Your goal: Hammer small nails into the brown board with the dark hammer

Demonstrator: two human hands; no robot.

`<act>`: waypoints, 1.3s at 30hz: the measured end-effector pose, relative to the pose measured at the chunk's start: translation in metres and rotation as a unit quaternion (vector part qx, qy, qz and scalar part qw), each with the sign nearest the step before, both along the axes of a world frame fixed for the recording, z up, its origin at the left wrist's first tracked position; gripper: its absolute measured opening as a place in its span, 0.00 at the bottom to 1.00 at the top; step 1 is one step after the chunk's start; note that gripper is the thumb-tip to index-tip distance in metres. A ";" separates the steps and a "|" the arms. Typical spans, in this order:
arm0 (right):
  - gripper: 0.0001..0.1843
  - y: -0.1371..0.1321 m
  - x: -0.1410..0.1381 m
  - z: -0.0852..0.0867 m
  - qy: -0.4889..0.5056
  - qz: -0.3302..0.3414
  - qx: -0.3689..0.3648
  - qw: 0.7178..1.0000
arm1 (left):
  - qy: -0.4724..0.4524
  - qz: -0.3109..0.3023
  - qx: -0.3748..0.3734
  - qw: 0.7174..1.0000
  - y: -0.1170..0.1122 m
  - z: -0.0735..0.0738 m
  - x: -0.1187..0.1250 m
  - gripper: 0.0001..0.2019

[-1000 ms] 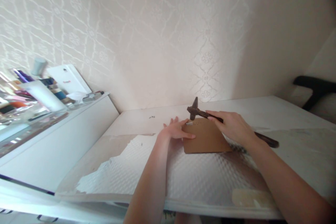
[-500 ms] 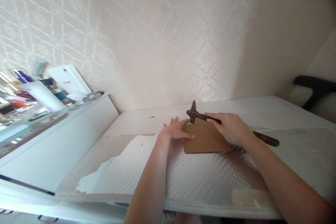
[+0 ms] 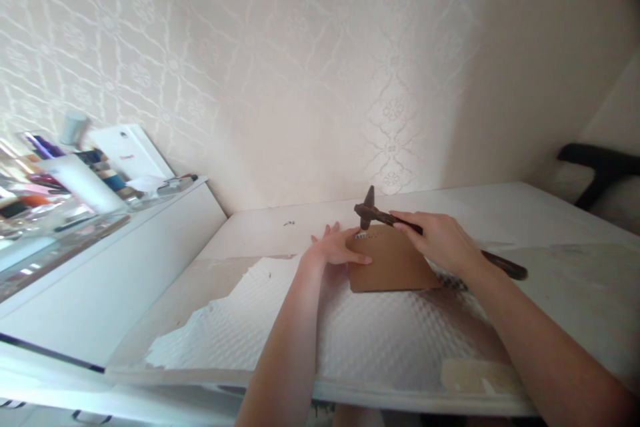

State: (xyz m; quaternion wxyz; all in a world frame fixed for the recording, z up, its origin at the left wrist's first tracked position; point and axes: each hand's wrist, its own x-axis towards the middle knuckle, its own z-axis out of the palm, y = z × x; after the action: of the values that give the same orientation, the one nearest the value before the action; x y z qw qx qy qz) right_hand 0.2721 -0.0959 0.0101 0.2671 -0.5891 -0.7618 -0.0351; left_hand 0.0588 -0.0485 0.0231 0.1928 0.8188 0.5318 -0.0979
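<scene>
My right hand [image 3: 440,240] is wrapped round the handle of a hammer [image 3: 367,209] with a dark, rusty head. The hammer head is over the far left corner of a brown cardboard piece [image 3: 393,263], by a small silvery strip [image 3: 361,235] too small to name. Small dark marks run along the cardboard beside that strip. On the cardboard's left edge lies my left hand [image 3: 334,248], its fingers spread, thumb flat on the surface and index fingertip near the strip. Under the cardboard is a white quilted sheet [image 3: 240,313] with a torn left edge.
A white table [image 3: 560,307] stands against a patterned wall. At left, a white cabinet [image 3: 110,280] carries pens, bottles and a white box [image 3: 131,150]. Tiny dark bits [image 3: 289,223] lie on the table behind my left hand. A black chair armrest [image 3: 600,160] is at right.
The hammer head has risen slightly from the cardboard, showing more of the silvery strip and marks. My right hand rose a little with it. My left hand stays in place.
</scene>
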 end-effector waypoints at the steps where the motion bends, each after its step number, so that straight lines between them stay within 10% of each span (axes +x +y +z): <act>1: 0.19 0.000 0.000 0.000 -0.001 0.002 -0.006 1.000 | 0.000 0.000 -0.001 1.000 0.000 0.000 0.000 0.42; 39: 0.19 0.002 0.001 -0.002 -0.007 -0.002 -0.010 1.000 | -0.010 0.001 -0.001 1.000 0.001 -0.002 0.000 0.43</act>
State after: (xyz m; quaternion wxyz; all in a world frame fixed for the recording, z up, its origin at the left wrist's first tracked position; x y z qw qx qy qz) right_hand 0.2727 -0.0937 0.0082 0.2555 -0.5930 -0.7629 -0.0324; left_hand 0.0584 -0.0480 0.0212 0.1985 0.8191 0.5306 -0.0900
